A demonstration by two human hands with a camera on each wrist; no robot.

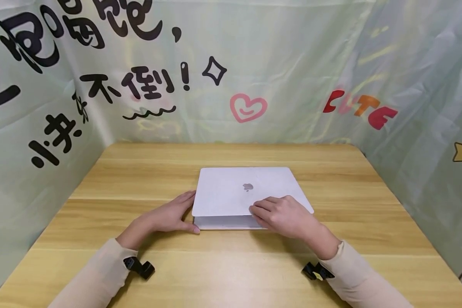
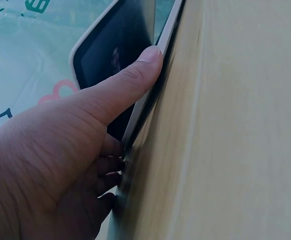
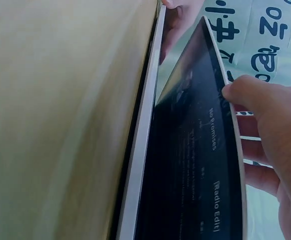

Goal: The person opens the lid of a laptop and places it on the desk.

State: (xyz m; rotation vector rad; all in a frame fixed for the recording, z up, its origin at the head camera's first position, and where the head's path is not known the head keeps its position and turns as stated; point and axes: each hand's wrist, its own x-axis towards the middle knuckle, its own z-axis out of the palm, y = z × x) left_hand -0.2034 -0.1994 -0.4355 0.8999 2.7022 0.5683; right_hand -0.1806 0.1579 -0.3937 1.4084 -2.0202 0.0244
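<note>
A silver laptop (image 1: 223, 192) sits on the wooden table with its lid partly raised, and the apple logo shows on the lid's outside. My right hand (image 1: 285, 217) pinches the lid's front edge right of its middle. In the right wrist view, the thumb lies at the rim of the dark screen (image 3: 195, 150), which shows text, and the other fingers are behind the lid. My left hand (image 1: 171, 216) lies along the laptop's left side. Its thumb reaches the front corner of the base (image 2: 138, 112), while the other fingers touch the side edge. The keyboard is hidden.
Bare wood of the table (image 1: 138, 171) surrounds the laptop. Pale green printed cloth (image 1: 292, 64) hangs behind the table and at both sides. Small black devices (image 1: 140, 267) are strapped at both sleeves.
</note>
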